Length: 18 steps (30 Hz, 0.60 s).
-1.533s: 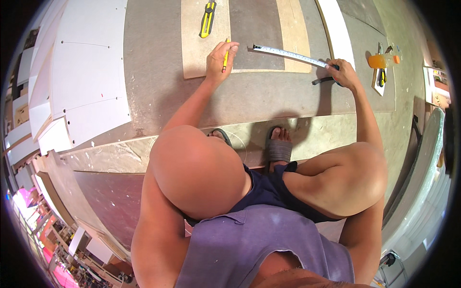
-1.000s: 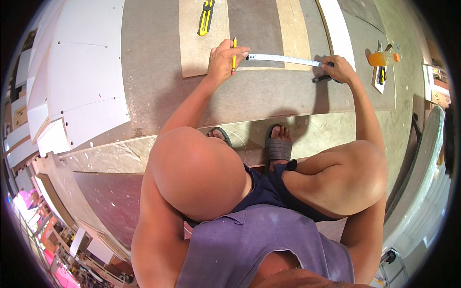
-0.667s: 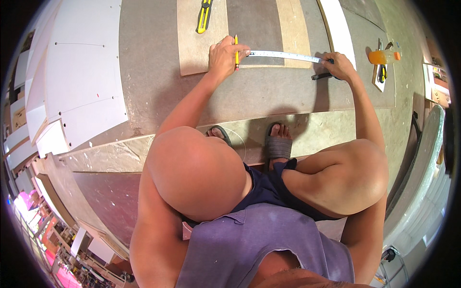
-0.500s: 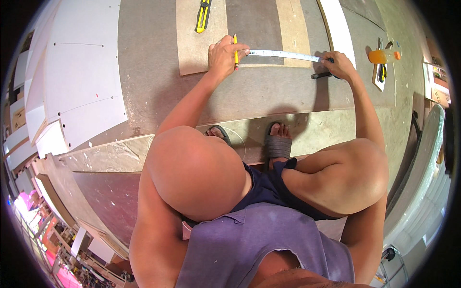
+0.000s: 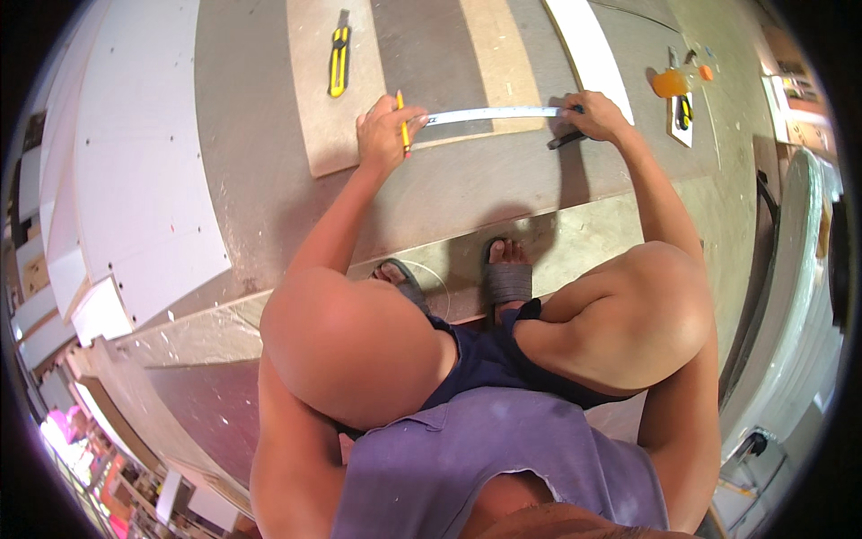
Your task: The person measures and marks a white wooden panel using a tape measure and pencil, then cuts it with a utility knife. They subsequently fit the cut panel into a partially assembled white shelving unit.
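My left hand (image 5: 381, 139) has a yellow pencil (image 5: 404, 126) tucked between its fingers, and its fingertips pinch one end of a tape measure (image 5: 494, 115). The pale blade stretches across to my right hand (image 5: 597, 117), whose fingers close round the other end; the case is mostly hidden there. Under the blade lies a board with light and dark bands (image 5: 337, 144). A black bar-like piece (image 5: 566, 140) shows just below my right hand, and I cannot tell whether it is part of the tape measure. Beyond my left hand, a yellow and black utility knife (image 5: 338, 61) rests on the board's light band.
White panels (image 5: 148, 171) with small dark holes lie at the left. A white strip (image 5: 588, 54) runs beyond my right hand. Farther right are an orange drink bottle (image 5: 678, 83) and another yellow and black tool (image 5: 684, 112). My sandalled feet (image 5: 509, 274) stand near the board.
The view has shifted, so the board, knife and bottle appear farther left and slightly lower. Both hands keep their hold on the tape measure, with its blade still stretched between them.
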Each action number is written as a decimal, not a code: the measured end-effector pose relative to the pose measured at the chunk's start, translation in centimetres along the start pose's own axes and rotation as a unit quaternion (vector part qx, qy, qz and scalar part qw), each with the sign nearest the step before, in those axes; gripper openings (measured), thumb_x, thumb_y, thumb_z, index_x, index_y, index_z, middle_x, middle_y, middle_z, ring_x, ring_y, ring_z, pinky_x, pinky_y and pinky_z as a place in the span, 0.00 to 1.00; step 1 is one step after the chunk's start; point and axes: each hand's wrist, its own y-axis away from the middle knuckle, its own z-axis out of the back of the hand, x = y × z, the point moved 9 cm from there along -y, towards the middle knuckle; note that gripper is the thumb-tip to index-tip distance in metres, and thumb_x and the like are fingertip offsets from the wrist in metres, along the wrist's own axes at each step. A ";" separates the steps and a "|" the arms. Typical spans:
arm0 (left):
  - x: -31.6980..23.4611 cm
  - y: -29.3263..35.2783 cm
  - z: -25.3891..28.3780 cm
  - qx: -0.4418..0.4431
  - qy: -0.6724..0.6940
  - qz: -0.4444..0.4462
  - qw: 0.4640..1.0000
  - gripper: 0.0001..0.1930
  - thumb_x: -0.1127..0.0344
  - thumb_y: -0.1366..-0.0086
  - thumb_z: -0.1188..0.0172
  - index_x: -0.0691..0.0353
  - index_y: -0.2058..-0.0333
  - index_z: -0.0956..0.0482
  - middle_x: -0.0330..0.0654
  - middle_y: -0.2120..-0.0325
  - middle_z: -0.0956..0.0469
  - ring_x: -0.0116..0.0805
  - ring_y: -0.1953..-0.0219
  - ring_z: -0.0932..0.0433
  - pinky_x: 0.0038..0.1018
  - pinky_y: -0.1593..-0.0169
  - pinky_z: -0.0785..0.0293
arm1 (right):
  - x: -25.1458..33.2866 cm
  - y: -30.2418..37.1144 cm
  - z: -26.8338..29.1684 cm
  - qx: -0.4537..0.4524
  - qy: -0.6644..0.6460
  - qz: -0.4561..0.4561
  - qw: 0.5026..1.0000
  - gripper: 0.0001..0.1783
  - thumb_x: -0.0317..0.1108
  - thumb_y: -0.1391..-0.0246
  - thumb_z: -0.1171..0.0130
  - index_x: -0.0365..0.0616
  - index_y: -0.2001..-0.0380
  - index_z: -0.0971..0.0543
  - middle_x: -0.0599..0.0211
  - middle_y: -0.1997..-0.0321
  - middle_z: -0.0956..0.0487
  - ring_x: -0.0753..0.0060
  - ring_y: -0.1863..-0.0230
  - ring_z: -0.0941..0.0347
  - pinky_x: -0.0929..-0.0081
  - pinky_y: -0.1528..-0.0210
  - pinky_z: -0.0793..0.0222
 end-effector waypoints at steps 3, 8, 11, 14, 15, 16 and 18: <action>0.0 0.0 0.0 -0.011 0.019 -0.007 1.000 0.10 0.50 0.37 0.32 0.43 0.61 0.11 0.36 0.69 0.28 0.35 0.62 0.26 0.36 0.55 0.39 | 0.0 0.1 0.1 -0.009 0.004 0.019 1.000 0.14 0.42 0.41 0.39 0.49 0.56 0.14 0.57 0.57 0.15 0.52 0.54 0.19 0.59 0.50 0.24; -1.1 0.1 0.3 -0.044 0.027 -0.063 0.997 0.10 0.54 0.35 0.33 0.50 0.60 0.11 0.40 0.73 0.28 0.38 0.67 0.25 0.35 0.62 0.32 | -1.3 -0.2 -0.9 -0.001 0.010 -0.001 1.000 0.15 0.42 0.41 0.39 0.50 0.55 0.14 0.57 0.58 0.15 0.52 0.55 0.19 0.57 0.50 0.24; -0.9 -0.1 0.8 -0.012 0.075 -0.029 0.997 0.11 0.54 0.33 0.36 0.51 0.59 0.12 0.40 0.71 0.27 0.37 0.65 0.25 0.36 0.59 0.33 | -0.9 -0.1 -0.5 -0.013 -0.017 0.042 0.999 0.14 0.43 0.42 0.40 0.51 0.57 0.14 0.55 0.60 0.15 0.50 0.56 0.19 0.56 0.52 0.24; -0.6 -1.5 4.7 -0.078 0.282 0.002 0.956 0.16 0.56 0.27 0.43 0.62 0.53 0.16 0.44 0.73 0.22 0.39 0.69 0.21 0.36 0.62 0.28 | -1.7 0.4 0.2 0.039 -0.140 0.026 0.989 0.16 0.46 0.40 0.40 0.43 0.65 0.17 0.57 0.71 0.19 0.58 0.67 0.22 0.63 0.59 0.26; 0.0 -2.0 5.8 -0.087 0.334 0.044 0.938 0.17 0.56 0.26 0.44 0.64 0.52 0.17 0.44 0.74 0.21 0.40 0.71 0.21 0.36 0.64 0.27 | -2.4 0.8 0.5 0.054 -0.275 -0.008 0.960 0.17 0.46 0.36 0.42 0.43 0.68 0.19 0.66 0.72 0.21 0.71 0.71 0.26 0.69 0.61 0.27; 0.6 -2.9 6.8 -0.091 0.382 0.095 0.915 0.18 0.57 0.26 0.45 0.66 0.51 0.19 0.45 0.75 0.21 0.40 0.73 0.20 0.35 0.65 0.27 | -2.2 0.9 1.9 0.038 -0.392 0.011 0.919 0.16 0.46 0.35 0.42 0.43 0.67 0.19 0.68 0.70 0.21 0.74 0.70 0.26 0.71 0.62 0.27; -1.7 -6.2 9.1 -0.003 0.269 0.004 0.963 0.17 0.56 0.27 0.44 0.64 0.50 0.21 0.47 0.77 0.21 0.44 0.76 0.20 0.36 0.64 0.25 | -2.3 0.5 4.4 0.006 -0.590 0.003 0.807 0.15 0.45 0.33 0.44 0.45 0.65 0.20 0.72 0.67 0.21 0.80 0.70 0.27 0.75 0.64 0.27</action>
